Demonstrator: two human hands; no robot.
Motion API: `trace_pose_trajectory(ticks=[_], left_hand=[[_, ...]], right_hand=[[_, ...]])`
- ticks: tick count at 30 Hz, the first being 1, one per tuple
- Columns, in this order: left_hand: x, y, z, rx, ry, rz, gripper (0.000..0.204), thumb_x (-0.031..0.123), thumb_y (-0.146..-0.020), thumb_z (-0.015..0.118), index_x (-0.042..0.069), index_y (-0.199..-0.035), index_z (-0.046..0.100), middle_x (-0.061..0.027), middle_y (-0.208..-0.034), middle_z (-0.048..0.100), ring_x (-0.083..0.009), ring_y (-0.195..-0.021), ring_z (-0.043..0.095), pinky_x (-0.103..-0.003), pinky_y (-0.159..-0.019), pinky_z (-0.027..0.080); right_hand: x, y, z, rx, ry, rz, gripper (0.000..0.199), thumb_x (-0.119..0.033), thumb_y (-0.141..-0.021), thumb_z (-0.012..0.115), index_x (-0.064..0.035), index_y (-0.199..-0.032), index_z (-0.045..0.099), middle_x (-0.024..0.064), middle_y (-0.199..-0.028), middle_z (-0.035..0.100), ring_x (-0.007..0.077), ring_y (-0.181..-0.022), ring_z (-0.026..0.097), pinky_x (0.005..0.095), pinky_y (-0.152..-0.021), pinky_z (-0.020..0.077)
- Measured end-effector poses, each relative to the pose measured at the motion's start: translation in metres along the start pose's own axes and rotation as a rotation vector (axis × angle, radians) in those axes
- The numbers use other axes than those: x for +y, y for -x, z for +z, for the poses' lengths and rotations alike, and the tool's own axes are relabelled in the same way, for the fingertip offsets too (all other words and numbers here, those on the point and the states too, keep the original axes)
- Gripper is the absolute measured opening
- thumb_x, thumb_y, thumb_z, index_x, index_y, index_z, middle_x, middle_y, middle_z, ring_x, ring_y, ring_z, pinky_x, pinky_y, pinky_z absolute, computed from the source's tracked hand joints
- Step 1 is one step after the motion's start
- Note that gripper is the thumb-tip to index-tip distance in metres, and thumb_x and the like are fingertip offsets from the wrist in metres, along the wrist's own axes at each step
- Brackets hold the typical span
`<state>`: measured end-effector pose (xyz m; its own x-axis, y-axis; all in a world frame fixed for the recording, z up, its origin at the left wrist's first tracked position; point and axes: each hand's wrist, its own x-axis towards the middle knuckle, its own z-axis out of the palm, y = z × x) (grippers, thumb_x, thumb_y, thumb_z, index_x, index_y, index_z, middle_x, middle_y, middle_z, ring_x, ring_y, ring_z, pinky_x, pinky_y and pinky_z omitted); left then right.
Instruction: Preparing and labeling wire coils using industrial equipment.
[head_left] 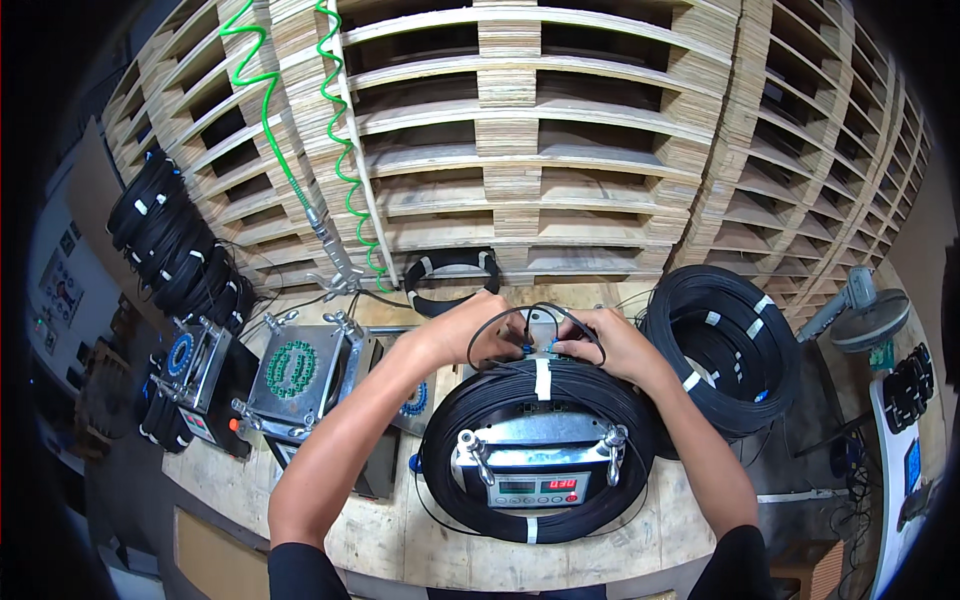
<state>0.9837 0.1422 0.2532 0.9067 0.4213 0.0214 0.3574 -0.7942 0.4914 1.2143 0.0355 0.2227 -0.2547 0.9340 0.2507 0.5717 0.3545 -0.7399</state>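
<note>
A large coil of thin black cable, bound with white tape, lies around a metal machine with a small lit display and clamp levers. Above the coil's far side, my left hand is closed in a pinch on a cable end with a small blue tip. Close beside it, my right hand pinches another blue-tipped cable end. Between the hands stands a small metal bracket, and thin loops of cable arch over the fingers. Exactly how the tips meet the machine is hidden by my fingers.
More cable coils stand stacked at right and far left; a smaller coil lies behind. Left are a machine with a green-ringed plate and one with a blue ring. An air gun hangs on a green hose before stacked pallets.
</note>
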Motion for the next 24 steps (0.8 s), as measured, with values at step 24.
trace_pose_trajectory(ticks=[24], left_hand=[[-0.026,-0.033,0.014,-0.089,0.065,-0.003,0.055,-0.004,-0.070,0.050,0.003,-0.121,0.071,-0.0169,-0.106,0.075,-0.0252,-0.094,0.071,-0.032,-0.087,0.054]], right_hand=[[0.102,-0.049,-0.058,0.028,-0.343,0.606,0.034,-0.002,-0.088,0.057,0.0026,-0.120,0.047,0.0187,-0.102,0.061,0.0300,-0.066,0.071,0.0425,-0.057,0.0659]])
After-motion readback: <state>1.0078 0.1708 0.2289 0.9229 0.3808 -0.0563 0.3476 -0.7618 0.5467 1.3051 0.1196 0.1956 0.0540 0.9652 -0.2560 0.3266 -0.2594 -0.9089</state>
